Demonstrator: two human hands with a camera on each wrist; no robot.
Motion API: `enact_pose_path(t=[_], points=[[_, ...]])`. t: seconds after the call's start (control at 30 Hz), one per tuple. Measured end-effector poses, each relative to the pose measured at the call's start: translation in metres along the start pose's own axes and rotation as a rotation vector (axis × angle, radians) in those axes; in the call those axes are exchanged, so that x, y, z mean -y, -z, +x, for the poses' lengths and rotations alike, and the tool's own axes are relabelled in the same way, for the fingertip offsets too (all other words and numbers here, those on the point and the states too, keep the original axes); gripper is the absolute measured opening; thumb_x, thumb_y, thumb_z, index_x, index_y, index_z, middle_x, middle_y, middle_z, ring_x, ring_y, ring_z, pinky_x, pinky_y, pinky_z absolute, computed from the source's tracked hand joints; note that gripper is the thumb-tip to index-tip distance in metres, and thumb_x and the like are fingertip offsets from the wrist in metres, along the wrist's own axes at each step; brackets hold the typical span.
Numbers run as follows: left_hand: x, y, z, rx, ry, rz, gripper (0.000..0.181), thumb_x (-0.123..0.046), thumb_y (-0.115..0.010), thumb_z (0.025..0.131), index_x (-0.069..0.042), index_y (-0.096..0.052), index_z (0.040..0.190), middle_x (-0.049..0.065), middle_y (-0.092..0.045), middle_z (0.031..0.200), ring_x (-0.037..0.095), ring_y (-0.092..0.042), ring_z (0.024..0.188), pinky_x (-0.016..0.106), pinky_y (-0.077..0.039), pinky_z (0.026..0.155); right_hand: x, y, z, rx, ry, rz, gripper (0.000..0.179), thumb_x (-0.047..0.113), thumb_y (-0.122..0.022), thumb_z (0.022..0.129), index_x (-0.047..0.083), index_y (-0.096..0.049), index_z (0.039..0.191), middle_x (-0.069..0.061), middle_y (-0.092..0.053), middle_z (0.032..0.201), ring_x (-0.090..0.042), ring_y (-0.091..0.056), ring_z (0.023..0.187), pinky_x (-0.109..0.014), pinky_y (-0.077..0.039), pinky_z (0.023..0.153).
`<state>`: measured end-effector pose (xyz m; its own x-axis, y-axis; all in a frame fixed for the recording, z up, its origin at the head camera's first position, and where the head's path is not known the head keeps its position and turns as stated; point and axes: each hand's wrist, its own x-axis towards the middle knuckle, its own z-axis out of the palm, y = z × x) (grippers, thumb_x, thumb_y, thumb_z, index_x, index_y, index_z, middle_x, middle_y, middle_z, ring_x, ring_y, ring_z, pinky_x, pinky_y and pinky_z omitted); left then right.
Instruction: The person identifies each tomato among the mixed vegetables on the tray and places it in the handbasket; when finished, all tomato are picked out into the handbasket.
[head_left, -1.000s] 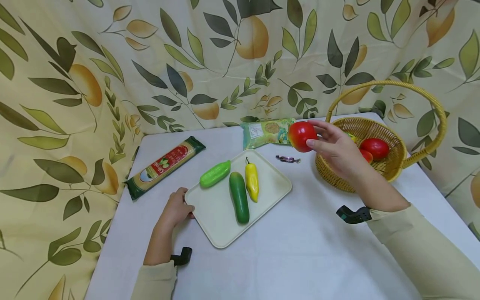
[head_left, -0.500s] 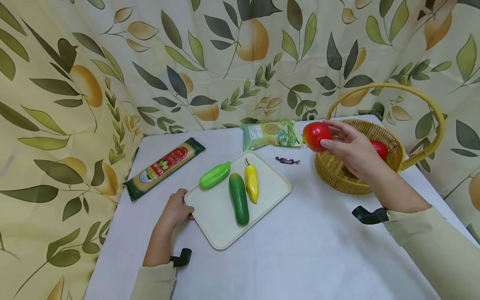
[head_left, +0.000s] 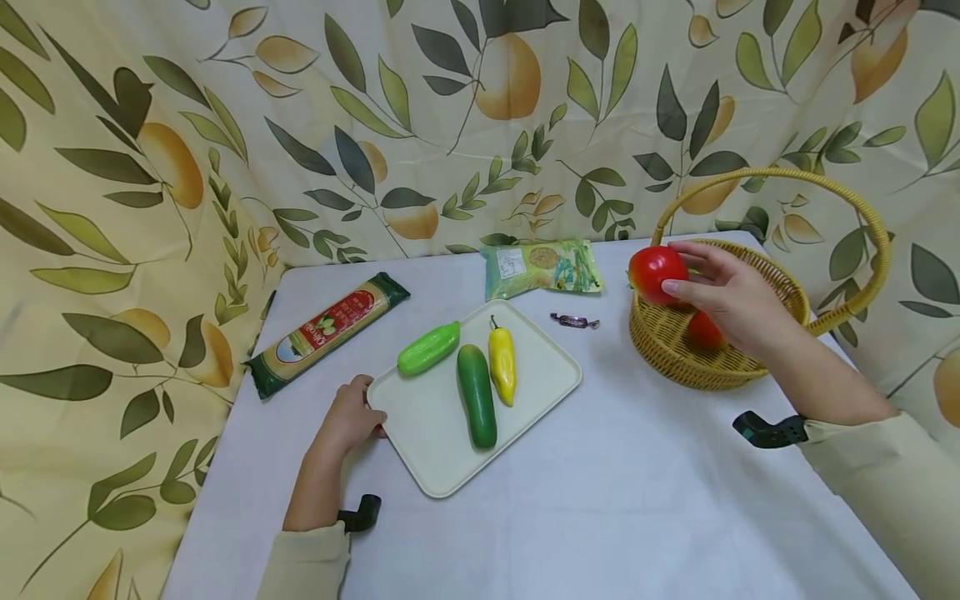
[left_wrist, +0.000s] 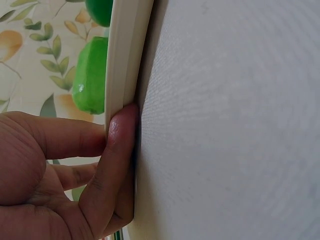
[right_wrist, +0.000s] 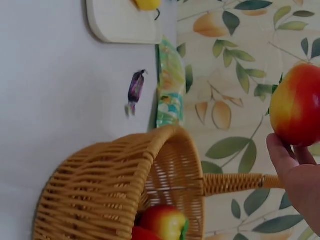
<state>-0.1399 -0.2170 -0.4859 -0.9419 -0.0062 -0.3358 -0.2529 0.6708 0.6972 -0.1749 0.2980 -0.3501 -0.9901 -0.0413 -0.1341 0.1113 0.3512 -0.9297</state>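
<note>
My left hand (head_left: 352, 414) pinches the left edge of the cream tray (head_left: 420, 454); in the left wrist view, a fingertip (left_wrist: 123, 125) is under the rim. On the tray lie a dark green cucumber (head_left: 477, 397), a short light green vegetable (head_left: 428, 348) and a yellow pepper (head_left: 503, 365). Over the near left rim of the wicker basket (head_left: 667, 360), my right hand (head_left: 731, 296) holds a tomato (head_left: 657, 273) between thumb and fingers. Its green leaves show in the right wrist view. Another red tomato (head_left: 705, 332) sits inside the basket, partly hidden by the hand.
A long green-and-tan packet (head_left: 327, 333) lies left of the tray. Behind it is a green printed bag (head_left: 545, 268), with a small purple wrapped candy (head_left: 574, 321) to the right. The basket's tall handle (head_left: 847, 196) arches up on the right. Patterned curtain surrounds the table.
My right hand has moved right with the tomato, from beside the green bag to over the basket. My left hand and the tray stay in place.
</note>
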Motion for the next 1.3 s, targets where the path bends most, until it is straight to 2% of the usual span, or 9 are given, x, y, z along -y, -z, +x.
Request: enact_pose_path(t=[0.13,0.33,0.47,0.63,0.87,0.97,1.17,1.3], points=[[0.001,-0.001,0.0,0.0,0.005,0.005,0.055,-0.001,-0.067,0.088,0.004,-0.046,0.138,0.024,-0.048,0.12,0.035,-0.053,0.102,0.044,-0.046,0.083,-0.003,0.005,0.001,0.01,-0.007,-0.031,0.069,0.03,-0.069,0.095,0.028,-0.036,0.156,-0.011,-0.031,0.157,-0.031,-0.032,0.137,-0.02,-0.052,0.082],[0.001,-0.001,0.001,0.001,0.011,0.009,0.055,-0.001,-0.067,0.088,0.004,-0.045,0.139,0.024,-0.048,0.118,0.035,-0.054,0.101,0.043,-0.047,0.081,-0.007,0.013,0.001,0.029,-0.018,-0.034,0.066,0.028,-0.068,0.097,0.026,-0.037,0.155,-0.007,-0.034,0.153,-0.02,-0.036,0.129,-0.021,-0.051,0.083],[0.001,-0.002,0.002,0.007,0.01,-0.013,0.056,0.0,-0.067,0.088,0.005,-0.045,0.139,0.025,-0.048,0.118,0.032,-0.059,0.093,0.038,-0.049,0.076,-0.01,0.017,0.003,0.036,-0.027,-0.041,0.067,0.029,-0.068,0.096,0.025,-0.036,0.155,-0.005,-0.034,0.152,-0.017,-0.037,0.128,-0.02,-0.051,0.084],[0.001,-0.002,0.002,0.016,0.012,-0.03,0.055,0.001,-0.067,0.088,0.005,-0.045,0.138,0.026,-0.047,0.118,0.029,-0.062,0.085,0.035,-0.052,0.072,-0.012,0.021,0.007,0.035,-0.042,-0.102,0.07,0.031,-0.069,0.096,0.024,-0.034,0.156,-0.009,-0.033,0.155,-0.026,-0.035,0.133,-0.02,-0.05,0.082],[0.002,-0.001,0.002,0.005,0.011,0.003,0.055,-0.001,-0.067,0.088,0.005,-0.045,0.139,0.025,-0.048,0.119,0.035,-0.056,0.1,0.042,-0.048,0.082,-0.014,0.028,0.012,0.051,-0.028,-0.208,0.072,0.036,-0.068,0.095,0.019,-0.033,0.156,-0.013,-0.032,0.155,-0.035,-0.032,0.137,-0.019,-0.048,0.082],[0.002,-0.001,0.003,0.004,0.01,0.006,0.055,-0.002,-0.067,0.088,0.004,-0.045,0.139,0.025,-0.048,0.119,0.034,-0.056,0.099,0.042,-0.048,0.082,-0.016,0.031,0.014,0.06,-0.038,-0.234,0.074,0.036,-0.068,0.095,0.018,-0.032,0.157,-0.014,-0.032,0.155,-0.038,-0.031,0.139,-0.024,-0.048,0.085],[0.002,-0.001,0.002,0.008,0.01,-0.009,0.055,0.0,-0.067,0.089,0.004,-0.045,0.139,0.025,-0.047,0.118,0.031,-0.059,0.091,0.038,-0.05,0.077,-0.019,0.036,0.018,0.073,-0.046,-0.308,0.077,0.035,-0.07,0.094,0.013,-0.031,0.156,-0.021,-0.032,0.154,-0.045,-0.032,0.137,-0.033,-0.05,0.084],[0.001,0.0,0.002,0.007,0.021,-0.011,0.056,-0.001,-0.066,0.089,0.003,-0.044,0.14,0.024,-0.046,0.118,0.031,-0.058,0.093,0.037,-0.049,0.077,-0.021,0.037,0.021,0.091,-0.051,-0.336,0.078,0.035,-0.071,0.094,0.013,-0.031,0.157,-0.024,-0.032,0.153,-0.048,-0.033,0.135,-0.041,-0.05,0.086]])
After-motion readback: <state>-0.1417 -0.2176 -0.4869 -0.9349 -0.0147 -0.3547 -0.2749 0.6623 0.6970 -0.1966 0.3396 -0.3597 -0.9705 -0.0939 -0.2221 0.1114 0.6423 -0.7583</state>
